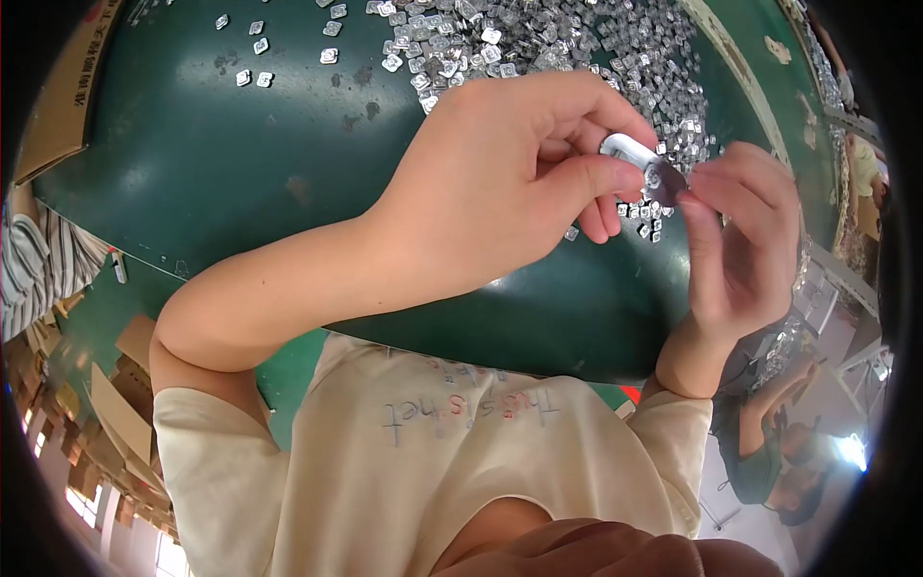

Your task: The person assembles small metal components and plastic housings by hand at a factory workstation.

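Note:
Over the far right part of the green table, my left hand (500, 183) pinches a small shiny silver metal piece (627, 148) with rounded ends between thumb and fingers. A dark, thin, rounded piece (665, 184) sits against its lower right end; whether the two are joined I cannot tell. My right hand (750, 236) has thumb and forefinger closed at the edge of this dark piece. Behind and below my hands lies a wide heap of small square silver metal parts (490, 38), partly hidden by my left hand.
The green tabletop (240, 163) carries several stray metal parts (260, 45) at the far left. A cardboard box (62, 106) stands at the left edge. A pale strip (740, 58) runs along the table's right side. Another person (774, 452) is at the lower right.

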Demonstrator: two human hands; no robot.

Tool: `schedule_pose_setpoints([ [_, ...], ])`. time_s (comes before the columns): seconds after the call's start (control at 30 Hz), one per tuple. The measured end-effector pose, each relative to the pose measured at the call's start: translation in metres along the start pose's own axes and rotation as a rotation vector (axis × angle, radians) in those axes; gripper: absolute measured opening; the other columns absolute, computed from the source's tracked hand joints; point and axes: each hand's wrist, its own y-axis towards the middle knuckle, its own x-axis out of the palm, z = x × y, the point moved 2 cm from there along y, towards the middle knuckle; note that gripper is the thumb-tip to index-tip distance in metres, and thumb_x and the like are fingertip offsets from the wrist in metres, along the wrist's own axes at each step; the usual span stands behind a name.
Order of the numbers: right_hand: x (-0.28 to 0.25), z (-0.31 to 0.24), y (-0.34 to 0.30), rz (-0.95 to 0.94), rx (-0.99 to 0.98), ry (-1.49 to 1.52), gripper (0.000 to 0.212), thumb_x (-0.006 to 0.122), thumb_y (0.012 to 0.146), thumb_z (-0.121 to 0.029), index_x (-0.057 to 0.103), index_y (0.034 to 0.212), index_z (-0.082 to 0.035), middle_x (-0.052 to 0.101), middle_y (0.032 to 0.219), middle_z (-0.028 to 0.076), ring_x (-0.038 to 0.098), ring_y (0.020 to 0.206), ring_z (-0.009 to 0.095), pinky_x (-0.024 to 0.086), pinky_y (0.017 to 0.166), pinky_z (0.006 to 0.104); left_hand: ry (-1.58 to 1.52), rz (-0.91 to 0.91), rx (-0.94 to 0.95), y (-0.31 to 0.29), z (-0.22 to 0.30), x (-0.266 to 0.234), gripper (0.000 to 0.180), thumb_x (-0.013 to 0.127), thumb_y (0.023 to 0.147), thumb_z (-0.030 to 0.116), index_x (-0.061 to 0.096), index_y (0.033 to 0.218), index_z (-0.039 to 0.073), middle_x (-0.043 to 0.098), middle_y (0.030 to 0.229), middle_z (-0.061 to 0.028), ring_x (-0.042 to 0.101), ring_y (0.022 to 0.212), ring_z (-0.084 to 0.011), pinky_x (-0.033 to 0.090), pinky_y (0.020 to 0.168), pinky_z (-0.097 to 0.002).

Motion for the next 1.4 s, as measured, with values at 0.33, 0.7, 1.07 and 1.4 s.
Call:
schedule_pose_setpoints([
  [0.33, 0.003, -0.014, -0.004, -0.191, 0.109, -0.145, 0.020, 0.063, 0.067, 0.011, 0.056, 0.084, 0.003, 0.054, 0.086, 0.011, 0.053, 0.077, 0.022, 0.044, 0.066, 0.0298, 0.274, -0.113, 0.094, -0.006, -0.004, 0.007, 0.024, 0.054, 0.083, -0.010, 0.055, 0.106, -0.006, 0.062, 0.084, -0.0109, 0.061, 0.069, -0.0135, 0.052, 0.062, -0.0239],
  [0.7, 0.013, -0.015, -0.023, -0.027, 0.299, 0.022, 0.012, 0.057, 0.079, 0.007, 0.053, 0.089, 0.002, 0.051, 0.089, 0.008, 0.044, 0.076, 0.014, 0.034, 0.064, 0.0231, 0.279, -0.057, 0.242, -0.015, -0.013, 0.007, 0.030, 0.054, 0.082, -0.013, 0.046, 0.110, -0.008, 0.060, 0.097, -0.0160, 0.063, 0.086, -0.0195, 0.054, 0.077, -0.0293],
  [1.07, 0.018, -0.013, -0.021, 0.079, 0.581, 0.283, 0.010, 0.063, 0.079, 0.004, 0.056, 0.085, 0.001, 0.053, 0.081, 0.005, 0.049, 0.067, 0.009, 0.035, 0.056, 0.0195, 0.220, 0.124, 0.293, -0.008, -0.020, 0.008, 0.019, 0.065, 0.078, 0.002, 0.055, 0.095, 0.001, 0.065, 0.077, -0.0095, 0.067, 0.070, -0.0152, 0.053, 0.060, -0.0230],
  [1.4, 0.012, 0.060, 0.070, -0.154, 0.480, -0.179, 0.020, 0.061, 0.084, -0.018, 0.057, 0.089, 0.001, 0.059, 0.077, 0.008, 0.055, 0.073, 0.011, 0.042, 0.067, 0.0225, -0.144, 0.133, -0.053, 0.002, -0.005, -0.011, 0.021, 0.058, 0.084, -0.002, 0.052, 0.104, -0.005, 0.064, 0.091, -0.0128, 0.064, 0.078, -0.0168, 0.053, 0.070, -0.0264],
])
